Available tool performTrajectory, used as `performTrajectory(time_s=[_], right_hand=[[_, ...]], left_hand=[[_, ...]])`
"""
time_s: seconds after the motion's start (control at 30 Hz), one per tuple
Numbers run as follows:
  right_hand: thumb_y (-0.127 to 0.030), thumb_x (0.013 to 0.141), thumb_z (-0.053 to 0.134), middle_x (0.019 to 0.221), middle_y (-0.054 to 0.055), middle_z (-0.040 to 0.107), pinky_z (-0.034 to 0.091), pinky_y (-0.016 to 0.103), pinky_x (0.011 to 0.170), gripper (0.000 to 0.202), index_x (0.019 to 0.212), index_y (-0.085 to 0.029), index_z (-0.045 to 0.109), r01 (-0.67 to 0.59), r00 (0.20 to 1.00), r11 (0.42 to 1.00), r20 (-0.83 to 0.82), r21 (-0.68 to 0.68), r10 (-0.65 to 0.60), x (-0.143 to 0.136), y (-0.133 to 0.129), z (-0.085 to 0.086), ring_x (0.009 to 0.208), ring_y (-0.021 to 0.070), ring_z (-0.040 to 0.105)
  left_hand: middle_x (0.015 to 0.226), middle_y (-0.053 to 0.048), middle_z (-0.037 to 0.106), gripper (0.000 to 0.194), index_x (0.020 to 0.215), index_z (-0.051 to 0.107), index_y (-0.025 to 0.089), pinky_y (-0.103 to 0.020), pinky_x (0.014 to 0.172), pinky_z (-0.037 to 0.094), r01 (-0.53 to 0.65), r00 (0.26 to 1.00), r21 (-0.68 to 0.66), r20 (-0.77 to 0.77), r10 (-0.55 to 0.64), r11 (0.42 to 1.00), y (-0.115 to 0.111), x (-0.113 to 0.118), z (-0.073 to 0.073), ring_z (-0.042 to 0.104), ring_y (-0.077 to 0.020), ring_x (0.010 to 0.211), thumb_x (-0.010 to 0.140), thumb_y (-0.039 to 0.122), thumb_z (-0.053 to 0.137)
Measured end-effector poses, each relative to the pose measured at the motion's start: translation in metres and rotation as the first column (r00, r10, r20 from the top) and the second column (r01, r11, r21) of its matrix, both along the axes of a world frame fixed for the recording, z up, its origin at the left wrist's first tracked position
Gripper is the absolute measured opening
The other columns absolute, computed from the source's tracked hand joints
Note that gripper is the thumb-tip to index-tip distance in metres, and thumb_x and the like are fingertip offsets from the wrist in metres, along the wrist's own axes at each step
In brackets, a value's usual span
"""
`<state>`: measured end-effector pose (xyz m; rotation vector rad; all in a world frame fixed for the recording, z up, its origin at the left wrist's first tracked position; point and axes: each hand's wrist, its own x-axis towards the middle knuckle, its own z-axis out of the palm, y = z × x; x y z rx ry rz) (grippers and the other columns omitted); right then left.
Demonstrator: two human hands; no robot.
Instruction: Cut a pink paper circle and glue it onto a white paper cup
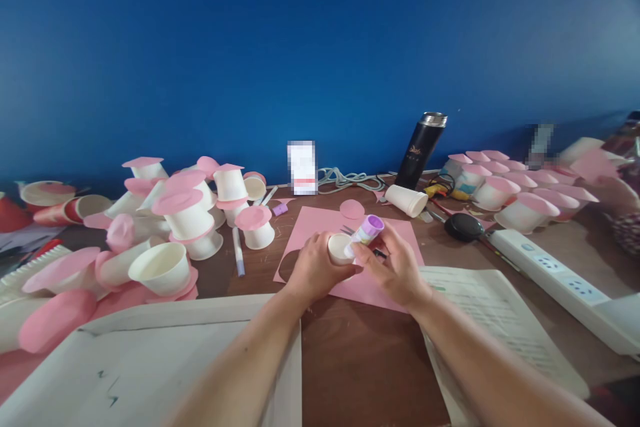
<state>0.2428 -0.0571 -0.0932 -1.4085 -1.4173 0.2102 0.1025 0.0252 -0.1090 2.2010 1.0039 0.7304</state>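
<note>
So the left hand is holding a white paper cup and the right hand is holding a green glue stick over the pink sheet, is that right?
Not quite: in the head view the glue stick in the right hand is purple, not green. The left hand does hold the white paper cup over the pink sheet.

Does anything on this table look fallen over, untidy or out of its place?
Yes. One paper cup lies on its side beside the black flask. On the left, the pink-topped cups sit in a tumbled heap, several tipped over, while the cups on the right stand in neat rows.

brown table (360, 360); pink paper sheet (320, 223), capped cups (200, 213), power strip (560, 280)
</note>
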Motion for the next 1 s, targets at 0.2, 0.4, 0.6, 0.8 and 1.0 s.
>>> performTrajectory(time_s=[0.2, 0.4, 0.6, 0.8, 1.0], right_hand=[[-0.036, 0.086, 0.058, 0.080, 0.002, 0.060, 0.048, 0.029, 0.063, 0.017, 0.091, -0.021, 0.053, 0.061, 0.993, 0.998, 0.097, -0.007, -0.060, 0.000, 0.005, 0.001, 0.068, 0.0154, 0.057], [-0.037, 0.088, 0.058, 0.086, 0.004, 0.061, 0.050, 0.034, 0.070, 0.019, 0.099, -0.022, 0.054, 0.133, 0.991, 0.990, 0.008, 0.045, -0.133, 0.002, 0.007, -0.008, 0.074, 0.0185, 0.059], [-0.037, 0.088, 0.057, 0.089, 0.005, 0.063, 0.049, 0.034, 0.075, 0.020, 0.102, -0.022, 0.057, 0.116, 0.992, 0.992, 0.048, 0.041, -0.118, 0.000, 0.005, -0.005, 0.080, 0.0200, 0.061], [-0.036, 0.089, 0.057, 0.096, 0.005, 0.066, 0.046, 0.035, 0.081, 0.018, 0.100, -0.023, 0.061, 0.061, 0.979, 0.998, 0.195, 0.001, -0.060, -0.006, 0.006, 0.001, 0.091, 0.0222, 0.060], [-0.035, 0.091, 0.053, 0.092, 0.005, 0.065, 0.046, 0.036, 0.079, 0.019, 0.102, -0.023, 0.061, 0.004, 0.972, 0.999, 0.233, -0.034, 0.004, -0.007, 0.005, 0.005, 0.089, 0.0227, 0.059]], left_hand=[[0.097, -0.006, 0.060, 0.046, 0.095, 0.053, 0.020, -0.036, 0.075, 0.045, 0.028, 0.999, 0.026, -0.027, -0.027, 0.999, 0.000, -0.001, 0.001, 0.057, -0.0248, 0.090, 0.062, 0.043, 0.076], [0.101, -0.007, 0.059, 0.051, 0.099, 0.052, 0.020, -0.040, 0.079, 0.045, 0.041, 0.999, 0.051, -0.038, -0.039, 0.998, -0.001, -0.002, 0.000, 0.056, -0.0264, 0.094, 0.062, 0.045, 0.076], [0.100, -0.007, 0.059, 0.052, 0.100, 0.051, 0.019, -0.041, 0.079, 0.046, 0.041, 0.998, 0.068, -0.042, -0.038, 0.997, -0.002, 0.000, -0.001, 0.056, -0.0266, 0.094, 0.062, 0.044, 0.077], [0.098, -0.008, 0.059, 0.049, 0.099, 0.051, 0.019, -0.042, 0.083, 0.045, 0.048, 0.998, 0.111, -0.038, -0.044, 0.993, -0.001, 0.001, -0.009, 0.056, -0.0269, 0.096, 0.063, 0.043, 0.076], [0.097, -0.007, 0.058, 0.044, 0.097, 0.051, 0.020, -0.042, 0.082, 0.046, 0.055, 0.997, 0.119, -0.056, -0.048, 0.991, 0.000, 0.001, -0.012, 0.056, -0.0255, 0.092, 0.066, 0.042, 0.073]])
